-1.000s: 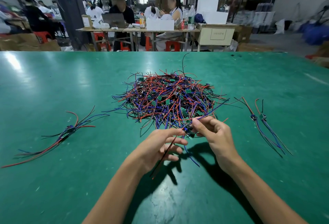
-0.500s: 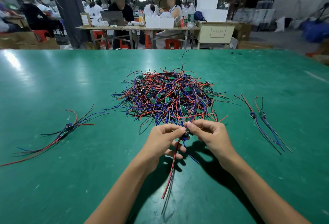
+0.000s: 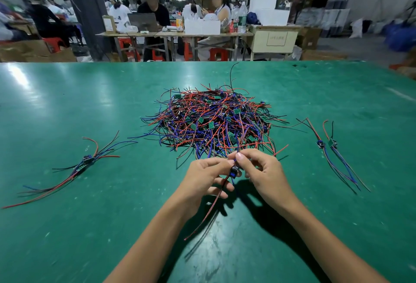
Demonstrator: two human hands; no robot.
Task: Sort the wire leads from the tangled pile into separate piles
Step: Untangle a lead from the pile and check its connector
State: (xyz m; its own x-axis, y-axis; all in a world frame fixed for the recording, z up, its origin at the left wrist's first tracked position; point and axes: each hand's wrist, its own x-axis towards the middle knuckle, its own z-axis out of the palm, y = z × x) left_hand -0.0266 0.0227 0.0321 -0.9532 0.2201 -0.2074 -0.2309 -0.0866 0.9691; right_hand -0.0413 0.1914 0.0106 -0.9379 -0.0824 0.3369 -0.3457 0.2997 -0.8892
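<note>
Held lead: the wire lead you hold sits between your two hands, just at 6 o'clock of the tangled pile; its small dark module is right at your fingertips, and a red and black tail hangs from it toward 7 o'clock, ending above the table.
Left hand: your left hand comes in from 7 o'clock, fingers curled, thumb and forefinger pinching the lead at the module's 9 o'clock side.
Right hand: your right hand comes in from 5 o'clock, thumb and forefinger pinching the lead's upper wires just at 12 o'clock of the module; those wires run up into the near edge of the pile.
Lead against grip: the module lies between the two pinches, touching both sets of fingertips; the tail passes in front of your left palm.
Tangled pile: the tangled pile of red, blue and black wires with small green boards lies at the table's middle, at 12 o'clock of your hands, its near strands touching your right fingers.
Left pile: a small sorted left pile lies well apart at 9 o'clock.
Right pile: a right pile of two leads lies well apart at 3 o'clock.
Table: the green table bears all of it.
Background: people sit at benches at 12 o'clock, beyond the table's far edge.
</note>
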